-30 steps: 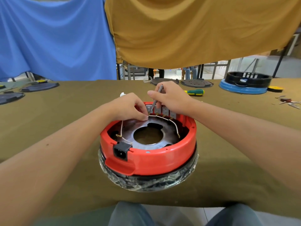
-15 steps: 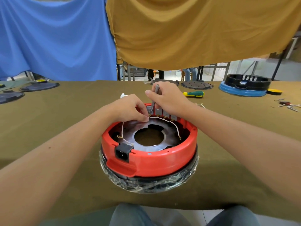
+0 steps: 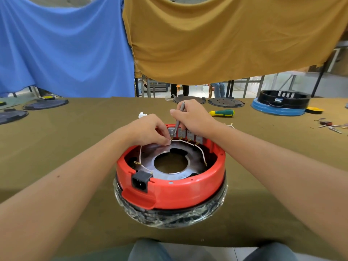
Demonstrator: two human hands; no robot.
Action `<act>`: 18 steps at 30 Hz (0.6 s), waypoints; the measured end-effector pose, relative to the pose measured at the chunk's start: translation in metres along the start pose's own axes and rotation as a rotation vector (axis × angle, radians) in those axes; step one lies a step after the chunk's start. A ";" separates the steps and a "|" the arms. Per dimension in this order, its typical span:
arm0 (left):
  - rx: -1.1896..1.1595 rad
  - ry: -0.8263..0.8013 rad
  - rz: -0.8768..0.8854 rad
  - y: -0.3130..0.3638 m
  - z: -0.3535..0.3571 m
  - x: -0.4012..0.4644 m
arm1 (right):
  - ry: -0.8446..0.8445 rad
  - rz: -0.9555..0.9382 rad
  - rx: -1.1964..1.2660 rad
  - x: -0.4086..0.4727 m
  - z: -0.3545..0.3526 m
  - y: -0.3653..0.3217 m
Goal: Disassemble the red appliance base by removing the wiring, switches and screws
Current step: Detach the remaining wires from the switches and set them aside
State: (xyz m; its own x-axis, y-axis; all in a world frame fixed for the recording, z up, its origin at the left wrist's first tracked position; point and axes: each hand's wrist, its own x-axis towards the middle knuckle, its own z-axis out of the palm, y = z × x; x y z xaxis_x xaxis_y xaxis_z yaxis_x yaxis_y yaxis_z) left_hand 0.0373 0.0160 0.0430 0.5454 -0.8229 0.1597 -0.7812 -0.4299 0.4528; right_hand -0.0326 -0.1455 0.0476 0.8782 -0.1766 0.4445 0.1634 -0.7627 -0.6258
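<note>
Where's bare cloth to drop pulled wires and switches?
Free: the cloth left of the red base, up to the dark discs; also right of it, before the blue-rimmed base. Crowded: the far right edge with loose small parts, and behind the hands near the green-handled screwdriver.

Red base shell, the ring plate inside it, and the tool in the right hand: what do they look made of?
Red base shell: looks like moulded plastic, smooth and semi-glossy, with soft highlights and rounded edges. Ring plate: apparently bare sheet metal, grey with a dull, blotchy sheen. Tool gripped by the right hand: a thin grey rod, probably metal with a matte finish; its tip is too small to tell.
</note>
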 end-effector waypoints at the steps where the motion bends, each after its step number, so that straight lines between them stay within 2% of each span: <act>1: -0.001 0.002 -0.001 0.000 0.000 0.000 | -0.007 -0.008 -0.027 -0.001 0.001 0.000; 4: 0.006 0.012 -0.002 0.000 0.000 0.000 | 0.005 -0.074 -0.111 -0.005 0.003 -0.004; 8: 0.005 0.009 -0.005 -0.001 0.000 0.000 | 0.045 -0.115 -0.089 -0.009 0.001 -0.007; 18: -0.020 -0.006 0.009 0.000 0.000 -0.001 | 0.008 -0.009 0.022 -0.002 0.002 0.001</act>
State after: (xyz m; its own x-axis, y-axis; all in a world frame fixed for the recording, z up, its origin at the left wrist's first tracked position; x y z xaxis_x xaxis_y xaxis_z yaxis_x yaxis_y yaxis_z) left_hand 0.0370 0.0168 0.0425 0.5369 -0.8286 0.1587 -0.7794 -0.4152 0.4692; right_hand -0.0332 -0.1447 0.0457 0.8732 -0.1749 0.4550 0.1807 -0.7507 -0.6355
